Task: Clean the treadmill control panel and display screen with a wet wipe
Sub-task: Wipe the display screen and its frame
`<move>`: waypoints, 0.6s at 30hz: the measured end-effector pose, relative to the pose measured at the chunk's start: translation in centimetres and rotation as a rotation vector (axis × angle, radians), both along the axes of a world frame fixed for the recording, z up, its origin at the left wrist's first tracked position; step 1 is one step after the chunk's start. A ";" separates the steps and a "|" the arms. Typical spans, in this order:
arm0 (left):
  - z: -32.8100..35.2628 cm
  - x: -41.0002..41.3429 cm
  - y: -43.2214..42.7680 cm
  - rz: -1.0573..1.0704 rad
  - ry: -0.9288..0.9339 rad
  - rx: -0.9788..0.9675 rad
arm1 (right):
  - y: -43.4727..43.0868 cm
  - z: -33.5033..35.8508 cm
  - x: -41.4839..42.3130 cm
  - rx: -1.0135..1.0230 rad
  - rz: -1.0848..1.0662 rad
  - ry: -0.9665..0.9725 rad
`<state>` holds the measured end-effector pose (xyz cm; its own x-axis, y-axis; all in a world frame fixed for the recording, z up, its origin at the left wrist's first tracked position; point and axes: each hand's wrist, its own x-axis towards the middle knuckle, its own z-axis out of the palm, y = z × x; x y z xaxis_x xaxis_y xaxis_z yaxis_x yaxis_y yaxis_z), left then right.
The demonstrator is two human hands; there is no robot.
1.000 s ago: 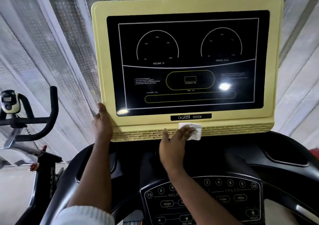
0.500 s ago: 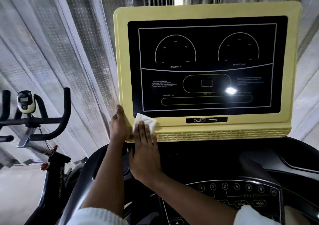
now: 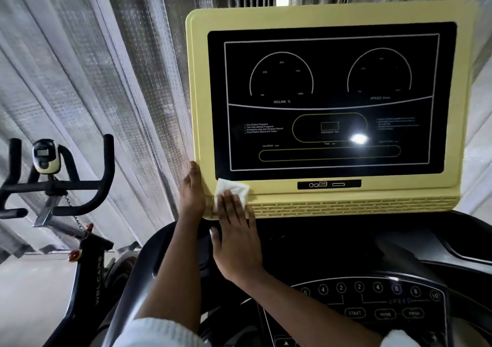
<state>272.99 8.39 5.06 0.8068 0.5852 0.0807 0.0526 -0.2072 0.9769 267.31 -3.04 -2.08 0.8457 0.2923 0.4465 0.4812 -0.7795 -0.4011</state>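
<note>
The treadmill's display has a yellow frame [image 3: 399, 13] around a black screen [image 3: 330, 101] with two gauge arcs. My right hand [image 3: 235, 237] lies flat on a white wet wipe [image 3: 230, 190] at the frame's lower left corner, just above the vent grille [image 3: 354, 207]. My left hand [image 3: 192, 191] grips the frame's lower left edge, right beside the wipe. Below lies the black control panel [image 3: 372, 301] with numbered buttons and START.
An exercise bike [image 3: 57, 184] with black handlebars stands to the left. Perforated metal sheeting [image 3: 93, 80] forms the wall behind. The treadmill's dark console shell [image 3: 346, 237] curves around the control panel.
My right hand slid the wipe leftward along the frame's bottom strip from the centre to the lower left corner. The left hand kept its hold on the frame edge. The view shifted left.
</note>
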 end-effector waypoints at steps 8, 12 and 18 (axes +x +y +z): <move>1.0 -0.8 -1.9 0.062 -0.091 0.024 | -2.1 0.3 0.5 0.088 -0.140 0.013; 0.5 -0.4 -1.5 0.090 -0.048 0.057 | -4.0 1.0 1.5 0.247 -0.364 0.091; 0.5 -0.3 -1.6 0.119 -0.038 0.098 | -6.6 0.4 2.4 0.268 -0.409 0.051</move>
<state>272.65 6.81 5.59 0.7273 0.6647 0.1710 0.0464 -0.2962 0.9540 269.75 -9.64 -1.63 0.8900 -0.1877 0.4155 0.1317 -0.7667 -0.6284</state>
